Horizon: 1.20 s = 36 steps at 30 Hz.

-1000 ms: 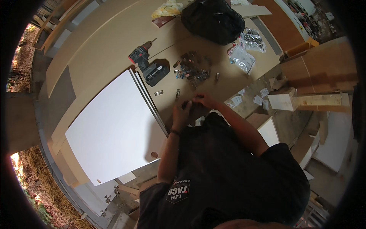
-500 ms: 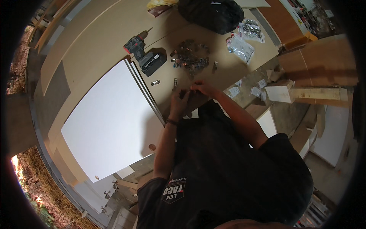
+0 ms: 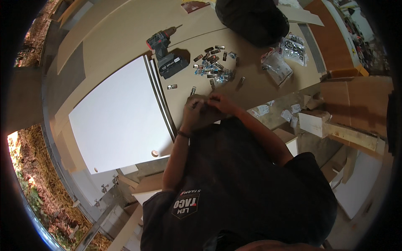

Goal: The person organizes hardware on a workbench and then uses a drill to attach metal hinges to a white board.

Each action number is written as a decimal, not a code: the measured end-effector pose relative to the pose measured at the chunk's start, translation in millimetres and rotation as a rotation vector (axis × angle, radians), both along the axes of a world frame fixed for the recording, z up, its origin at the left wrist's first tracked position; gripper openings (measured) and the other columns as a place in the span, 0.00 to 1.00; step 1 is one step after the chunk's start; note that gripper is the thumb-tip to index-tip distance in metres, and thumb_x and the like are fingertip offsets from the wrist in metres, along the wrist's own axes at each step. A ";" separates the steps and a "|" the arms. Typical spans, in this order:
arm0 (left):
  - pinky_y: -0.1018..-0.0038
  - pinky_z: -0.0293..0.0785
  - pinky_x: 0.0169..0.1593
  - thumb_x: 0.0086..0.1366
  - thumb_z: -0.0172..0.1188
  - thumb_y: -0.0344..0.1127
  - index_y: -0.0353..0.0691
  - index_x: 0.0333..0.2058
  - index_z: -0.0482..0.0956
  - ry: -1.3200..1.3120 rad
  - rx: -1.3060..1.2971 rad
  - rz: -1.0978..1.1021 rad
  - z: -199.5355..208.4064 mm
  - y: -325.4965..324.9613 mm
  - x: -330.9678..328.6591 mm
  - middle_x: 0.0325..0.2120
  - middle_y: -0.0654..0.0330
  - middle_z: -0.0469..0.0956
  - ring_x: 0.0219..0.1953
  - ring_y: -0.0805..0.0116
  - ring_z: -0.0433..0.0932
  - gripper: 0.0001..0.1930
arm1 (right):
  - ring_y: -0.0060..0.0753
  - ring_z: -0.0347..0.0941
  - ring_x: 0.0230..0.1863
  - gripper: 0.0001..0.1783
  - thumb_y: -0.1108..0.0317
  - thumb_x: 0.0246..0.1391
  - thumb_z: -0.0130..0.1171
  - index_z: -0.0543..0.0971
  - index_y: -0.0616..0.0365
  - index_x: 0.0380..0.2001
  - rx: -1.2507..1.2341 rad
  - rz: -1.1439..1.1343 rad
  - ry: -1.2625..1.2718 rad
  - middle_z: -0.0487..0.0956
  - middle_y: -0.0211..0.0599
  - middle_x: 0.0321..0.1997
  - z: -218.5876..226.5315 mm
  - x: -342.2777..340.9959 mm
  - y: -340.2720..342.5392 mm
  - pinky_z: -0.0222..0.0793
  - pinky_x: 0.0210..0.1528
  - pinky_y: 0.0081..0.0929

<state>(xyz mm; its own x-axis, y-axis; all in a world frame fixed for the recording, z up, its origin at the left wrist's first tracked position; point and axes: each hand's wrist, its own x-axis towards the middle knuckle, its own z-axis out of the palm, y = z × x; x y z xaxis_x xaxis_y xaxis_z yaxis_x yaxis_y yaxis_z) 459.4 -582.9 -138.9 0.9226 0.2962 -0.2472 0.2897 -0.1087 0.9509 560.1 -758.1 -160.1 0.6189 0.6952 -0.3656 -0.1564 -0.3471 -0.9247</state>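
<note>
My left hand (image 3: pixel 193 111) and my right hand (image 3: pixel 222 103) meet at the table's near edge, fingers bent and pinched close together. Whatever lies between the fingertips is too small and shaded to make out. Just beyond them is a pile of small shiny metal fittings (image 3: pixel 214 69), some with bits of clear and bluish plastic. One loose metal fitting (image 3: pixel 193 90) stands right by my left fingers, and a second metal piece (image 3: pixel 172 87) lies farther left. To the right of the pile rests another single fitting (image 3: pixel 242 80).
White panels (image 3: pixel 121 113) are stacked left of my hands, with a cordless drill (image 3: pixel 165 52) beyond them. A black bag-like bundle (image 3: pixel 253 21) sits at the back. Clear plastic bags of hardware (image 3: pixel 278 69) lie at the right. Wooden boards (image 3: pixel 351 136) stand off the table's right side.
The view has shifted, and the pile of fittings appears brighter, out of shadow. My hands stay together with fingers pinched, moved only slightly.
</note>
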 end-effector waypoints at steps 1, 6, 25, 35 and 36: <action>0.71 0.77 0.45 0.69 0.58 0.37 0.35 0.40 0.81 0.047 -0.072 0.034 1.5 0.6 -1.3 0.39 0.54 0.82 0.40 0.64 0.81 0.11 | 0.16 0.71 0.37 0.14 0.56 0.61 0.62 0.81 0.54 0.41 -0.005 0.004 0.049 0.79 0.24 0.34 1.1 -1.9 -0.2 0.67 0.41 0.22; 0.75 0.79 0.43 0.72 0.53 0.51 0.31 0.45 0.81 0.302 -0.575 0.195 28.0 3.4 4.3 0.39 0.56 0.83 0.37 0.69 0.83 0.24 | 0.16 0.70 0.37 0.11 0.58 0.61 0.61 0.82 0.53 0.39 -0.023 0.020 0.179 0.78 0.24 0.34 20.1 12.0 -0.3 0.66 0.43 0.22; 0.72 0.79 0.42 0.63 0.65 0.34 0.38 0.41 0.83 0.076 -0.039 -0.097 7.0 2.8 14.1 0.34 0.57 0.84 0.37 0.68 0.83 0.10 | 0.37 0.77 0.34 0.12 0.61 0.59 0.61 0.81 0.59 0.35 0.024 0.148 -0.412 0.81 0.41 0.32 28.9 26.8 -2.4 0.70 0.39 0.34; 0.63 0.80 0.43 0.59 0.64 0.32 0.41 0.40 0.84 -0.083 0.464 -0.032 24.9 -21.1 1.5 0.35 0.51 0.84 0.39 0.51 0.84 0.10 | 0.57 0.77 0.41 0.11 0.63 0.61 0.53 0.78 0.59 0.39 -0.196 0.339 -0.732 0.80 0.52 0.37 47.2 13.5 -7.8 0.71 0.43 0.47; 0.63 0.80 0.43 0.59 0.64 0.32 0.41 0.40 0.84 -0.109 0.496 -0.043 22.3 -21.3 -0.7 0.34 0.51 0.84 0.39 0.51 0.84 0.10 | 0.58 0.77 0.41 0.12 0.62 0.61 0.52 0.78 0.58 0.40 -0.196 0.338 -0.751 0.80 0.52 0.37 46.7 10.7 -8.6 0.71 0.43 0.48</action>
